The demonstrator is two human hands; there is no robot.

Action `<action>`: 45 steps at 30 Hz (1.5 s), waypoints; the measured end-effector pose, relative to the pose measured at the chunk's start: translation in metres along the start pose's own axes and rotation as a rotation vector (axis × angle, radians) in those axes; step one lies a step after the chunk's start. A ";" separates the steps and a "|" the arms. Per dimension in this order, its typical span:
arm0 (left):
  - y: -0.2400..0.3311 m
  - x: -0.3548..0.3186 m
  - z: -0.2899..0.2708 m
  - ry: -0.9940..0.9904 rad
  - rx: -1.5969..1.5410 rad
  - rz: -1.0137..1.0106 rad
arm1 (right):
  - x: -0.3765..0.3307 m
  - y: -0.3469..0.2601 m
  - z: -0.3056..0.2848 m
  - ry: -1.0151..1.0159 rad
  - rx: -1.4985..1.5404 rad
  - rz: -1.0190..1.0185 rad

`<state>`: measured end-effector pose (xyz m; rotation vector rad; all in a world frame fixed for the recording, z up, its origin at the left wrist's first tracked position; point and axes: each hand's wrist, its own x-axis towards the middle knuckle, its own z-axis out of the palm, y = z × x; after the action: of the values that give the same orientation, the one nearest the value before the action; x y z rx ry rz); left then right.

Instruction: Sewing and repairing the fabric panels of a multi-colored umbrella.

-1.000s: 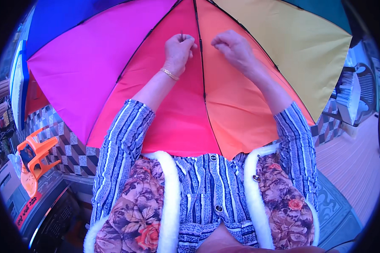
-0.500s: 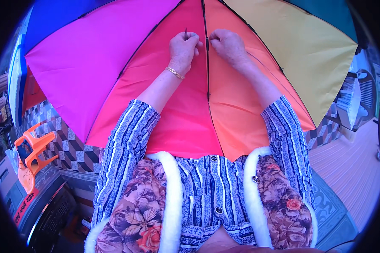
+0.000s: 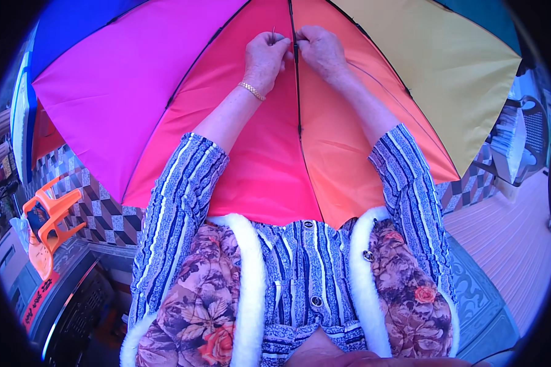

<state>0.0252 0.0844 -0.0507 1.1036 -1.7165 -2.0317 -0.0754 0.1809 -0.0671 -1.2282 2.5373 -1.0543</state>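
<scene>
Clothing: nearest the camera, a floral vest (image 3: 202, 306) with white fleecy trim lies over a blue striped shirt (image 3: 300, 269), whose sleeves run up both forearms.
Umbrella: a large open umbrella (image 3: 165, 92) is spread in front of the chest and fills the upper picture, with panels of blue, magenta, red-pink, orange and yellow.
Rib: a dark rib (image 3: 298, 92) runs along the seam between the red-pink and orange panels, straight up between the two hands.
Left hand: the left hand (image 3: 264, 56), with a gold bracelet (image 3: 251, 90) at the wrist, is closed in a pinch just left of the rib, and it holds up a thin needle (image 3: 273, 32).
Right hand: the right hand (image 3: 321, 50) is clenched on the fabric at the rib, just right of it, almost touching the left hand.
Thread: any thread is too fine to make out.
Risk: the needle tip sits close to the fingers, so a slip on the taut cloth could prick them; a hard tug might pucker or tear the seam.
Surroundings: further off, an orange plastic chair (image 3: 49, 226) stands at lower left beside a tiled wall (image 3: 98, 211), and a second chair (image 3: 520, 140) stands at the right.
</scene>
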 end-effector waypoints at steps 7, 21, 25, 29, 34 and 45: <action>-0.003 0.003 0.000 0.040 0.047 0.013 | -0.006 -0.001 -0.011 -0.022 -0.089 -0.045; -0.014 -0.011 -0.002 0.083 -0.277 0.111 | -0.018 0.002 -0.027 -0.072 -0.151 -0.013; -0.011 -0.012 0.000 0.083 -0.247 0.105 | -0.018 0.000 -0.029 -0.063 -0.127 -0.021; -0.012 -0.010 0.001 0.062 -0.209 0.115 | -0.018 -0.002 -0.030 -0.053 -0.124 -0.013; -0.013 -0.016 0.001 0.069 -0.230 0.076 | -0.019 0.001 -0.025 -0.016 0.076 0.018; -0.018 -0.004 0.014 0.123 -0.082 0.242 | -0.016 0.006 -0.012 -0.013 0.296 0.046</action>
<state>0.0228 0.1021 -0.0655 0.9243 -1.6054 -1.8304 -0.0736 0.2012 -0.0643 -1.0870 2.2815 -1.3461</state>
